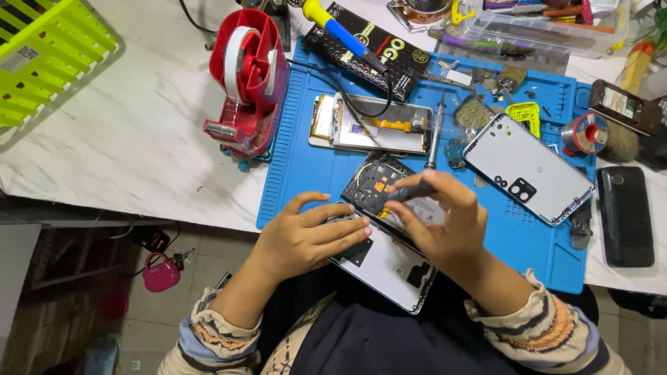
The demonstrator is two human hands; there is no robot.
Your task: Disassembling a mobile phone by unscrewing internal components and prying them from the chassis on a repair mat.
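Note:
An opened phone [379,180] with its dark circuit board showing lies tilted across the near edge of the blue work mat [306,180]. My left hand [313,232] rests flat on the phone's lower pale part [389,271], steadying it. Fingers of my right hand [445,222] are closed around a dark slim tool [410,191], its tip over the phone's board. A second opened phone frame [375,125] with a gold flex cable lies further back on the mat. A silver back cover [524,167] with a camera cut-out lies to the right.
A red tape dispenser [246,76] stands at the mat's left corner. A screwdriver [432,135] lies on the mat, a soldering iron [340,31] on a black box behind. A solder spool [585,133] and black phone [625,215] sit right, a green basket [48,48] far left.

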